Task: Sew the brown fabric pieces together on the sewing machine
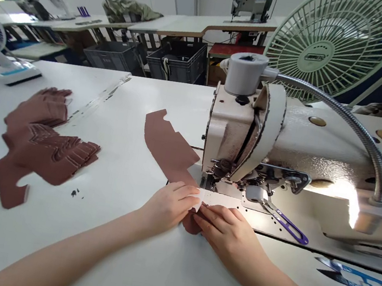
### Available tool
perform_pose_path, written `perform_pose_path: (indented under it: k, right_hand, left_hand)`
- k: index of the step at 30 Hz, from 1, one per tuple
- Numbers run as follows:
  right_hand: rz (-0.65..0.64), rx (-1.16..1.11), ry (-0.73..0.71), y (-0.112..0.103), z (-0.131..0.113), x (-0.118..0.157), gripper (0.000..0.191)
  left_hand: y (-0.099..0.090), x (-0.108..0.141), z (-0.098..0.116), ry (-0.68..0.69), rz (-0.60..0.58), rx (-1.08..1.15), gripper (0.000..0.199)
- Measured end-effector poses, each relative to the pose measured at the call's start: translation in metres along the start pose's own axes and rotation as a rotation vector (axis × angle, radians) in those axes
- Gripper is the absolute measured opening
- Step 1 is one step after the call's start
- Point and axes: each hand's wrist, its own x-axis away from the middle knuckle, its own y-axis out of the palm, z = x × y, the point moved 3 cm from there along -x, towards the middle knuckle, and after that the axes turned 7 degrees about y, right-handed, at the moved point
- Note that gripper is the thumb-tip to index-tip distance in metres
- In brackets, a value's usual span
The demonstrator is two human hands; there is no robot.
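Observation:
A flat, brown cut piece of leather or fabric [170, 149] lies on the white table, running from the upper left down under both hands. My left hand [169, 206] and my right hand [229, 235] hold its near end together, just in front of the sewing machine's presser foot [220, 172]. A small white edge [198, 205] shows between my fingertips, but I cannot tell what it is. Both hands rest close to the metal needle plate [220, 199]. To the left lies a stack of similar brown pieces [45, 150].
Purple-handled thread snips [285, 222] lie on the machine bed, and blue-handled snips [358, 281] lie at the right. A gooseneck lamp [367, 138] arcs over the machine. A green fan [336, 40] stands behind it. Dark crates [177, 60] sit farther back.

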Motion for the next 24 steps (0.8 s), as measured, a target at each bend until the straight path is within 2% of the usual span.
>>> perform_pose_path:
  k: [7,13,24]
  right_hand:
    - [-0.047,0.044,0.002,0.002,0.001,0.002,0.029]
    - [-0.047,0.077,0.018,0.003,0.008,0.0,0.028]
    - [-0.054,0.126,0.088,0.002,0.024,-0.002,0.026]
  left_hand:
    - [-0.001,0.001,-0.001,-0.007,-0.064,-0.048,0.029]
    - [0.002,-0.002,-0.01,0.026,-0.031,-0.02,0.023]
    - [0.012,-0.021,-0.025,0.027,-0.174,0.03,0.026]
